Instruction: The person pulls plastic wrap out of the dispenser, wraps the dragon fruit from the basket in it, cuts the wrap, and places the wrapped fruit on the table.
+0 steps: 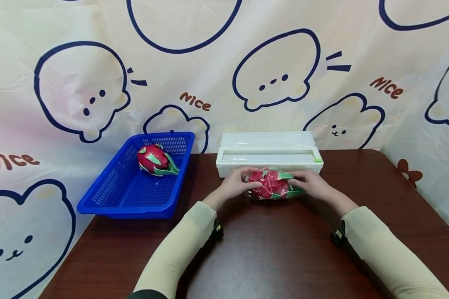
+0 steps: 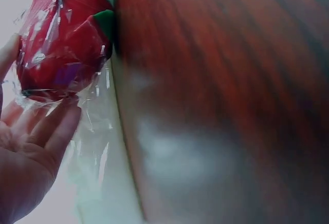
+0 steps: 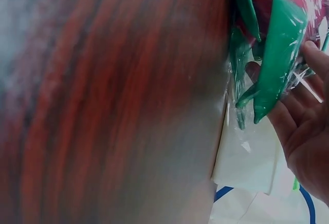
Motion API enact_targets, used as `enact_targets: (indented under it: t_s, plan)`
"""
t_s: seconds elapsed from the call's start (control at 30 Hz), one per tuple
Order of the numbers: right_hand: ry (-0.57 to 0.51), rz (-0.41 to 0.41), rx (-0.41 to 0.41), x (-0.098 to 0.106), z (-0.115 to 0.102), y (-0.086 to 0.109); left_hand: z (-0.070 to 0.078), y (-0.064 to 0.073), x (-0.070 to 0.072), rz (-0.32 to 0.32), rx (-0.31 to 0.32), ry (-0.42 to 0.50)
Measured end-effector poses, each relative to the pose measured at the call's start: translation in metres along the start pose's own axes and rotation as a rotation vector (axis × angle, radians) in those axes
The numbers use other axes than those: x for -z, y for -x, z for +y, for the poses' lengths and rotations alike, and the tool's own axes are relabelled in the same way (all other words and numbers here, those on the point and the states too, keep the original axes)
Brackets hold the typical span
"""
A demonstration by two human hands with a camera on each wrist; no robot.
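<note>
A red dragon fruit (image 1: 271,185) with green scales, wrapped in clear plastic film, lies sideways between both hands near the table's back. My left hand (image 1: 235,182) grips its rounded end, thumb on the near side and fingers behind and beneath it. At the leafy end, my right hand (image 1: 311,182) holds the fruit between thumb and fingers. The left wrist view shows shiny film creased over the red skin (image 2: 67,34). Long green leaf tips (image 3: 280,54) stick out under the film beside my right fingers in the right wrist view.
Right behind the fruit stands a white cling film box (image 1: 269,160) with its lid raised and a small green cutter at its right end. A blue plastic basket (image 1: 134,203) on the left holds another dragon fruit (image 1: 153,160). Both stand on the dark wooden table (image 1: 269,253) before a printed cloth.
</note>
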State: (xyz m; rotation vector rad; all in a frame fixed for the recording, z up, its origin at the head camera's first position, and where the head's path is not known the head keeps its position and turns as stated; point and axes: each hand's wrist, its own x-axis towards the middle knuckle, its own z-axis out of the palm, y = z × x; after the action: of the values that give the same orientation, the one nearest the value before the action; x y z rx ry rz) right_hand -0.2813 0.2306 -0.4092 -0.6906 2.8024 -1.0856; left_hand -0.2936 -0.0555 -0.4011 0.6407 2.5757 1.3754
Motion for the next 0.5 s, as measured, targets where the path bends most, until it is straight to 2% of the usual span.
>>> enact_targets:
  t_s: [0.2, 0.5]
  plan:
    - [-0.023, -0.049, -0.022, 0.001, -0.002, 0.003, 0.0, 0.005, 0.006, -0.068, -0.074, -0.134]
    - [-0.085, -0.073, -0.013, 0.014, -0.011, 0.01, 0.002, 0.002, 0.015, -0.129, -0.107, -0.167]
